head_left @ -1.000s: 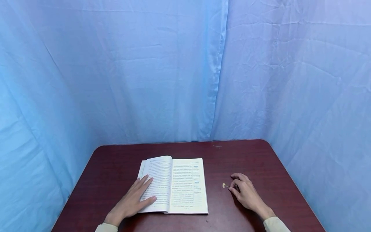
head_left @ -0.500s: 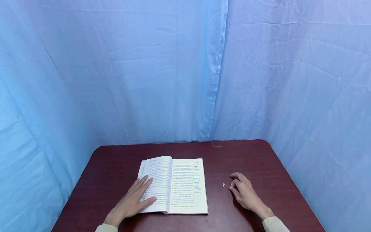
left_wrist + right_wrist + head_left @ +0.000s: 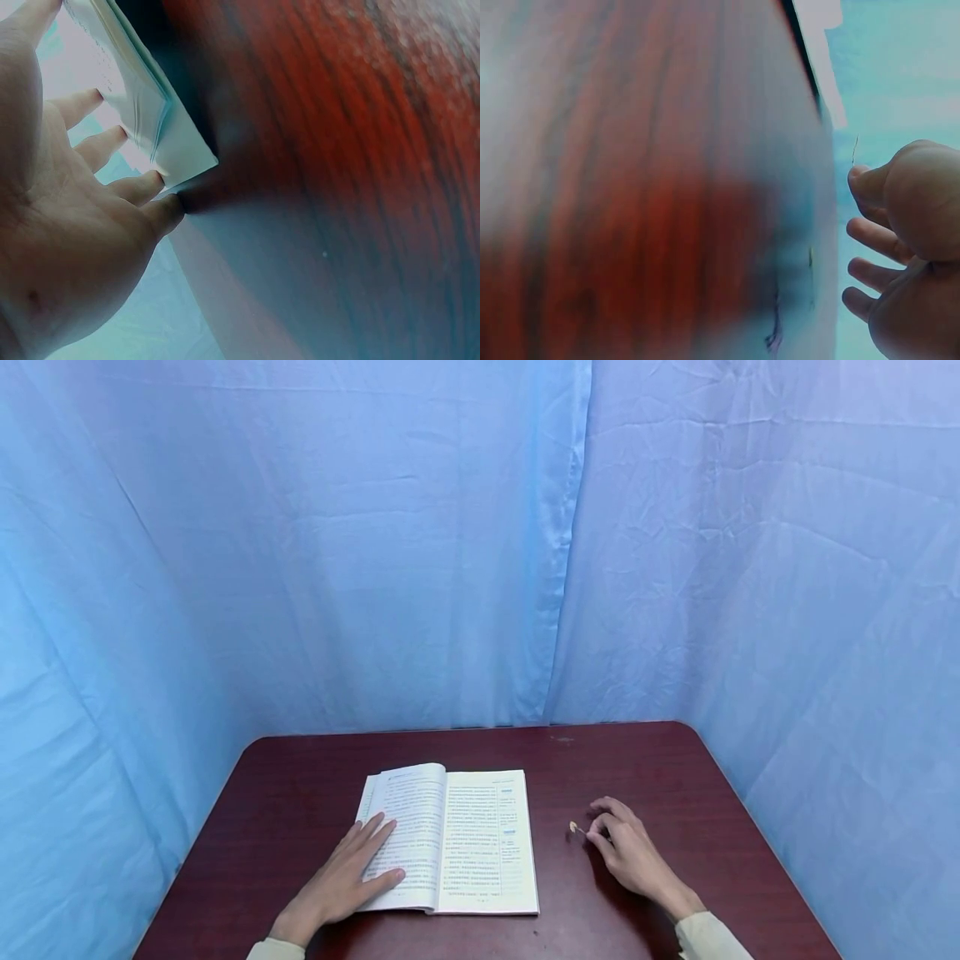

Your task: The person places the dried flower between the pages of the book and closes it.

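Note:
An open book [image 3: 486, 843] with printed text lies on the dark red table. My left hand [image 3: 337, 877] rests with straight, spread fingers on its left page; in the left wrist view the fingertips [image 3: 112, 139] lie along the page's outer edge. To the right of the book, my right hand [image 3: 628, 852] pinches a thin stem between thumb and index finger. At the stem's end is a small pale yellow leaf-like piece [image 3: 573, 827], pointing toward the book. In the right wrist view only the thin stem [image 3: 856, 147] shows above the thumb tip; the other fingers are loosely bent.
The table [image 3: 300, 793] has rounded back corners. Blue curtains [image 3: 375, 568] hang behind it and along both sides. A small scuff mark [image 3: 562, 739] shows near the table's back edge.
My right hand has moved a little left and away from me, with the pale yellow piece pinched in it. The left hand and book have stayed still.

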### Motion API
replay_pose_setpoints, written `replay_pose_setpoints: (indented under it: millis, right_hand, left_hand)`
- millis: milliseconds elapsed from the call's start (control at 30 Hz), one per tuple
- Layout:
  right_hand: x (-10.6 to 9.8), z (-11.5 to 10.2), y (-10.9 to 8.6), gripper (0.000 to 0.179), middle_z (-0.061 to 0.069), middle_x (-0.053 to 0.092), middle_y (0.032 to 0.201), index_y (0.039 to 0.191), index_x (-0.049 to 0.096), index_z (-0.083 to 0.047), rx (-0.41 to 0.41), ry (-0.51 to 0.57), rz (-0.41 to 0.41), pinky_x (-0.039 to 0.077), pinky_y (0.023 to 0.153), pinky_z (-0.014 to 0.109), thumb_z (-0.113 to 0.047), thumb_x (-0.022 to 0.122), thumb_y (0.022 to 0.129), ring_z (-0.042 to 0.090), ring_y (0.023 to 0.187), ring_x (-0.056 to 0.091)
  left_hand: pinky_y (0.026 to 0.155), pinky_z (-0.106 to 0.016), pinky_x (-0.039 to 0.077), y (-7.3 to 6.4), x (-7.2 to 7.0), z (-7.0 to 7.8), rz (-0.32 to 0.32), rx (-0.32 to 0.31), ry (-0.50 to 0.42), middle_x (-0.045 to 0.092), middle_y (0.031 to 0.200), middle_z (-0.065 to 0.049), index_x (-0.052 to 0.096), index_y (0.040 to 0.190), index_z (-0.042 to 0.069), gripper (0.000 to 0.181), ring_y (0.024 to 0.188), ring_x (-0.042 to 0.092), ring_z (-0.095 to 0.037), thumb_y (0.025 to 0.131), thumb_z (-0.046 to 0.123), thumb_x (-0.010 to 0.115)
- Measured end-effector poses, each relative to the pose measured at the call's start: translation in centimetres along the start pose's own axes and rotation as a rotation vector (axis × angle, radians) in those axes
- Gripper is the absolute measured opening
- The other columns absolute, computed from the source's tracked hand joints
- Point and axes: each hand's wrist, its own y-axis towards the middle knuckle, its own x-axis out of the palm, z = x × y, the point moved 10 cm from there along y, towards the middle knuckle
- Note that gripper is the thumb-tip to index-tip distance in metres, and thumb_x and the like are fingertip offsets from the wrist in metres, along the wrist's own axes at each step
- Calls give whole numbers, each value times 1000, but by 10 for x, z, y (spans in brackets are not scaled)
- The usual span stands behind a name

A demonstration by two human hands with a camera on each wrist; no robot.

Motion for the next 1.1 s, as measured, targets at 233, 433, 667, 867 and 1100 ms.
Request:
replay_pose_setpoints:
  millis: [233, 433, 667, 867, 1100]
  right_hand:
    - [8, -5, 12, 28, 19, 74, 137, 87, 69, -19, 78, 59, -57, 58, 103, 58, 2, 82, 100, 38, 130, 70]
    - [16, -16, 21, 25, 18, 73, 139, 89, 69, -19, 87, 81, -70, 58, 101, 55, -2, 82, 101, 37, 130, 70]
    - [26, -26, 28, 24, 16, 74, 139, 88, 69, -19, 121, 108, -81, 58, 103, 56, -4, 83, 101, 35, 132, 71]
    - [34, -34, 33, 24, 14, 74, 140, 88, 70, -20, 140, 139, -95, 58, 104, 53, -5, 82, 101, 33, 131, 71]
    - [42, -46, 40, 23, 15, 74, 140, 88, 70, -19, 155, 193, -92, 59, 107, 53, -5, 82, 102, 32, 132, 72]
  left_hand:
    - [138, -77, 24, 0, -1, 2, -2, 2, -5, 32, 186, -19, 43, 176, 15, 88, 172, 25, -57, 106, 61, 70]
    - [138, -77, 25, -1, -1, 2, 2, 10, -2, 32, 186, -19, 43, 176, 15, 87, 172, 26, -58, 107, 61, 70]
    - [137, -77, 26, -1, -1, 2, 9, 16, -4, 33, 186, -20, 44, 175, 14, 87, 171, 27, -58, 106, 60, 70]
    - [138, -77, 24, 0, 0, 1, 9, 16, -8, 33, 186, -20, 44, 175, 14, 87, 171, 26, -58, 106, 60, 70]
    - [138, -76, 23, 0, 0, 1, 10, 12, -11, 33, 186, -20, 44, 175, 14, 88, 172, 25, -58, 106, 61, 70]
